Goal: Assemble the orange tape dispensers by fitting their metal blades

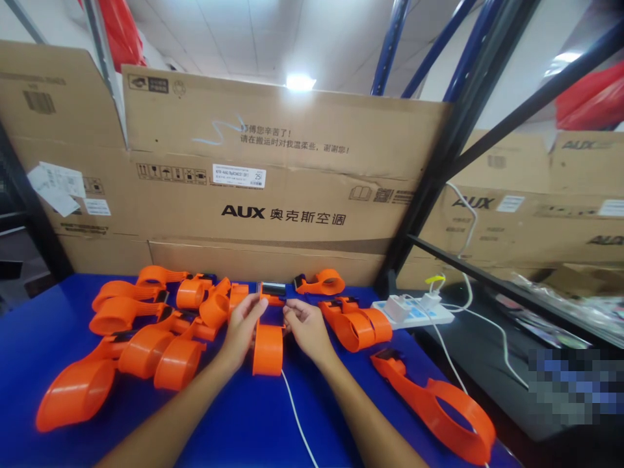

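An orange strap device with a dark screen (270, 325) lies on the blue table (29, 338) in the middle. My left hand (242, 328) pinches its left side near the screen, fingers closed on it. My right hand (306, 328) grips its right side, fingers curled against it. A thin white cable (296, 413) runs from under the device toward me between my forearms.
Several more orange strap devices (141, 338) are heaped at the left, others (355, 322) at the right, one (433, 403) near the table's right edge. A white power strip (414, 311) with chargers sits right. Large cardboard boxes (273, 182) stand behind. Dark shelf frame (439, 162).
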Available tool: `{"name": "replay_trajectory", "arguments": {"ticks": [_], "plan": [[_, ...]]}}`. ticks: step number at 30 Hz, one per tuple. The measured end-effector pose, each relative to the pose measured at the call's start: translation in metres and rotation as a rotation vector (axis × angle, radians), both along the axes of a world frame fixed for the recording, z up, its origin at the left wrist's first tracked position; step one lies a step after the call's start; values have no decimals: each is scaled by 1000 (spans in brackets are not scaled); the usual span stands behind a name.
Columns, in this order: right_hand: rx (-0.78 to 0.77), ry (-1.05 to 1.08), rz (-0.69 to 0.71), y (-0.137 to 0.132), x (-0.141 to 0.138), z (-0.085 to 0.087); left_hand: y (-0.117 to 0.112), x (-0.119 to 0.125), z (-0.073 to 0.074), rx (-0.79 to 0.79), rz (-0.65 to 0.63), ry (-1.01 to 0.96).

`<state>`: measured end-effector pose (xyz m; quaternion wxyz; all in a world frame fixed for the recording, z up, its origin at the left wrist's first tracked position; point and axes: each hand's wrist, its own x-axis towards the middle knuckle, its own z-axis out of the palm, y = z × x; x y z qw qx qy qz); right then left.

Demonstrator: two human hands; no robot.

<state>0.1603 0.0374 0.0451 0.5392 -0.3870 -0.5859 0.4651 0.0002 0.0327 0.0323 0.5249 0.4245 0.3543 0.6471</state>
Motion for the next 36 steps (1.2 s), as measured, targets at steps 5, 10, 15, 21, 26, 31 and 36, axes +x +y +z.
{"name": "replay_trajectory", "arguments": {"ticks": [5,10,15,21,26,31,36], "plan": [[116,-187,-70,-1,-1,-4,-4,3,2,47,-6,40],[162,-303,-85,-1,0,-9,-8,4,4,29,-14,31],[146,-323,-67,-4,1,-10,-10,4,4,-12,-30,-4],[160,-320,-70,-5,1,-8,-12,5,4,-27,-26,-20],[180,-352,-94,-7,0,-5,-12,5,5,-18,-42,-22],[221,-390,-136,-7,0,-1,-11,5,3,-26,-47,-26],[242,-410,-150,-8,-1,1,-13,5,3,-21,-41,-16]]}}
